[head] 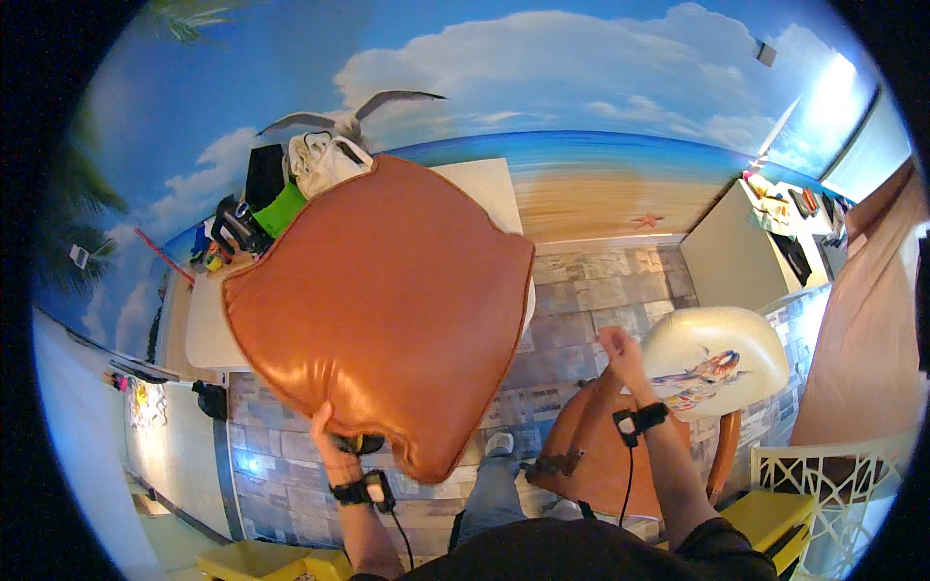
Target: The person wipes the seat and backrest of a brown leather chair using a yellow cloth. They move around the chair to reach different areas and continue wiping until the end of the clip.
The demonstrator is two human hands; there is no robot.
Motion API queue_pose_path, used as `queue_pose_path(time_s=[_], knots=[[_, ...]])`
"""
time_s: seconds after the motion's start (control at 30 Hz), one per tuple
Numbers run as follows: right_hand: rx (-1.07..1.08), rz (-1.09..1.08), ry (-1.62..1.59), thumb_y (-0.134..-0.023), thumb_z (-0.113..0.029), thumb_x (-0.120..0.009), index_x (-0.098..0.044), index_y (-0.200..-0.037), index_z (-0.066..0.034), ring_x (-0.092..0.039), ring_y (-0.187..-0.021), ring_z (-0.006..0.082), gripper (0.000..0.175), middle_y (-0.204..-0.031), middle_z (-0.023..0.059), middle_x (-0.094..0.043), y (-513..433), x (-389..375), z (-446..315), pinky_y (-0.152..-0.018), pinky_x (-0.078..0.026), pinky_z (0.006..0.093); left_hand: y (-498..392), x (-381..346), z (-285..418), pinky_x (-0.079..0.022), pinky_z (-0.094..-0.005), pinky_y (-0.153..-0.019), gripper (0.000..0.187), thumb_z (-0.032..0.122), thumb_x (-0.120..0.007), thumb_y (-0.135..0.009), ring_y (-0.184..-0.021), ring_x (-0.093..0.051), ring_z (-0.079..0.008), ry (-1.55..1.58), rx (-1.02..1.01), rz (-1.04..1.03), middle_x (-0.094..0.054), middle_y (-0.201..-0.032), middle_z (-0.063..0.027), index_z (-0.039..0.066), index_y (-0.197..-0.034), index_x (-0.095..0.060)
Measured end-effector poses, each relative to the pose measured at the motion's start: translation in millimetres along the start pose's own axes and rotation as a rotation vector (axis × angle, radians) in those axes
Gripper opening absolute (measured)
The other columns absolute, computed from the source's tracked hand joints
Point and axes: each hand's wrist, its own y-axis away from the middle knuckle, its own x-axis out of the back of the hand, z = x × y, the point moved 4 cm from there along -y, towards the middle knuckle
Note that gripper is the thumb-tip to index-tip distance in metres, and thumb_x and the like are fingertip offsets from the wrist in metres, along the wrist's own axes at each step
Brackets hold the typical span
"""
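Note:
A large orange-brown leather-like cushion [392,290] with piped edges lies over a white table [207,334], its near corner hanging past the table. My left hand [334,447] grips its near left edge, thumb on top and fingers out of sight below. An opening or fold with something dark and yellow shows beside that hand. My right hand [623,356] is bent at the wrist, away from the cushion, above the armrest of a chair. Its fingers look partly curled and blurred. The chair has a cream backrest [716,359] with a painted giraffe and a brown seat [617,465].
On the table's far left stand a white cloth bag [327,163], a green item [280,210] and a black appliance [243,225]. A white cabinet [734,247] holding cloths is at the right. Near me are yellow furniture pieces [770,516] and a white lattice panel [828,494].

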Motion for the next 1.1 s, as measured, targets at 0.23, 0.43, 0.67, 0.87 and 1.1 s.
queue_pose_path(time_s=[0.23, 0.43, 0.67, 0.87, 1.1], knots=[[0.043, 0.097, -0.078, -0.098, -0.042, -0.065, -0.065, -0.124, -0.0001, -0.062, -0.119, 0.0287, 0.049, -0.122, 0.0187, -0.068, 15.8, 93.8, 14.6, -0.102, -0.046, 0.0381, 140.3, 24.8, 62.3, -0.054, -0.0514, -0.097, 0.087, 0.037, -0.073, -0.069, -0.117, -0.062, -0.0389, -0.092, 0.018, -0.158, -0.059, -0.135, -0.0199, -0.002, -0.142, -0.048], [-0.193, -0.106, -0.343, -0.105, -0.052, -0.048, -0.055, -0.139, 0.0043, -0.057, -0.124, 0.0237, 0.066, -0.133, 0.012, -0.063, 122.2, 146.5, 43.0, -0.108, -0.041, 0.0351, 212.3, 53.4, 51.0, -0.057, -0.0514, -0.093, 0.082, 0.03, -0.071, -0.071, -0.107, -0.066, -0.0407, -0.207, 0.077, -0.28, -0.061, -0.132, -0.0234, -0.004, -0.142, -0.046], [-0.443, -0.334, -0.464, -0.105, -0.044, -0.053, -0.041, -0.152, -0.0011, -0.052, -0.116, 0.0138, 0.065, -0.136, 0.0024, -0.056, 321.1, 255.9, 138.7, -0.1, -0.042, 0.028, 261.3, 14.4, 12.3, -0.053, -0.0417, -0.098, 0.076, 0.021, -0.081, -0.077, -0.116, -0.064, -0.0305, -0.574, 0.258, -0.566, -0.063, -0.132, -0.0143, -0.001, -0.143, -0.05], [-0.545, -0.237, -0.72, -0.101, -0.049, -0.059, -0.037, -0.155, -0.0023, -0.049, -0.129, 0.018, 0.075, -0.15, 0.0042, -0.047, 449.9, 307.6, 192.1, -0.112, -0.035, 0.0286, 262.8, -37.4, -71.3, -0.047, -0.0378, -0.105, 0.063, 0.032, -0.075, -0.091, -0.12, -0.06, -0.0224, -0.861, 0.521, -0.904, -0.064, -0.132, -0.0069, -0.001, -0.141, -0.054], [-0.884, -0.02, -0.607, -0.088, -0.055, -0.073, -0.041, -0.149, -0.0013, -0.057, -0.122, 0.0223, 0.088, -0.14, 0.0098, -0.056, 548.5, 324.4, 222.0, -0.101, -0.048, 0.0335, 256.4, -65.0, -196.0, -0.051, -0.0361, -0.098, 0.06, 0.039, -0.072, -0.094, -0.115, -0.063, -0.021, -1.164, 0.763, -1.09, -0.064, -0.131, -0.0081, -0.001, -0.137, -0.058]])
